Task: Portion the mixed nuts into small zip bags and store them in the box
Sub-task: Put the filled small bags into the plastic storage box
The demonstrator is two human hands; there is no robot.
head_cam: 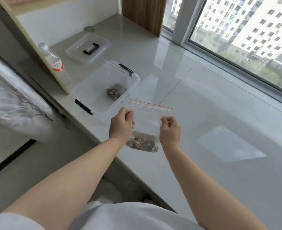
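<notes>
Both hands held one small zip bag [146,120] upright in the air, just on the near side of the clear plastic box [102,90]. The left hand [121,124] pinched the bag's left edge and the right hand [170,128] pinched its right edge, each with curled fingers, both below the red zip strip at the bag's top. A portion of mixed nuts [142,143] sagged in the bag's bottom, between the two wrists. Whether the zip was already pressed closed could not be told.

The box stood open on the pale sill [203,113]; a bagged portion of nuts [114,92] lay inside it, toward its far right side. The box's lid [87,48] lay flat beyond the box, and a water bottle [55,62] stood to the box's left.

Judged from its look, the bag was thin, limp film, slick to the touch, with all its weight low down; it would fold or swing if taken by one corner. The firmest hold appeared to be the stiffer zip strip, or both side edges as shown. The nuts seemed light but could spill from an unsealed mouth if the bag tipped.
</notes>
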